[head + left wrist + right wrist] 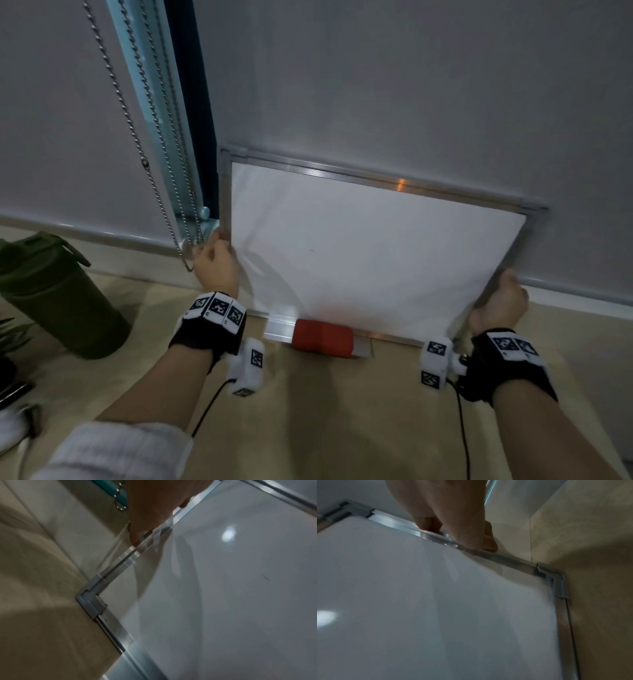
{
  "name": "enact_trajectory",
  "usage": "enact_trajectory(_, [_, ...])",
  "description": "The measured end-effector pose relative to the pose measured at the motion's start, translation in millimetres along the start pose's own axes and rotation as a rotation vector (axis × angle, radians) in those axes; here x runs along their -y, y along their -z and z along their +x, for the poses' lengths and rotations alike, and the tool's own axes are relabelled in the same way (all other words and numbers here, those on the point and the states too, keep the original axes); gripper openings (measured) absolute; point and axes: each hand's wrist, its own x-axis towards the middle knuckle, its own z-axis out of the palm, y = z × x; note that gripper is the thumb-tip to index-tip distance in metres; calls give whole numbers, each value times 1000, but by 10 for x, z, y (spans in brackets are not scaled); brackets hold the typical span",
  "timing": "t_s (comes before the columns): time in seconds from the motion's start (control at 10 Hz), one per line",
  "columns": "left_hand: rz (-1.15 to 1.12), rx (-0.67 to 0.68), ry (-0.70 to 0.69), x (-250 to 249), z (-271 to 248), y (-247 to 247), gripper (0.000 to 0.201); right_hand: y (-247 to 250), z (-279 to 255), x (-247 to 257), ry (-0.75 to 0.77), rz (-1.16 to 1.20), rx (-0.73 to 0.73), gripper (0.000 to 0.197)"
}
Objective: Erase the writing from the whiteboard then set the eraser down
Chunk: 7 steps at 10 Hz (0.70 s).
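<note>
No readable text; the whiteboard [370, 250] shows none.

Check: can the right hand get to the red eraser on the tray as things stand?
Probably yes, once freed. The right hand is gripping the whiteboard by its right frame edge, so it must let go first. The red eraser lies on the tray below the board's bottom edge, with only bare tabletop between it and the hand.

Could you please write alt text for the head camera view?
Both hands grip the side edges of a nearly blank whiteboard leaning against the wall: left hand, right hand. A red eraser rests on its tray.
</note>
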Motion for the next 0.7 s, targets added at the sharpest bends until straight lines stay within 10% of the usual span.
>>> enact_trajectory(0.1, [4,-6,-20,60,-22,-10,41,53,-2,-28,60,-8,46,47])
enact_trajectory(0.2, [-21,14,-35,134,-58,-11,44,138,-91,-93,107,-143,-3,28])
enact_trajectory(0.7, [220,196,-59,217,-213,193,63,420,-349,-405,-14,-523,-144,59])
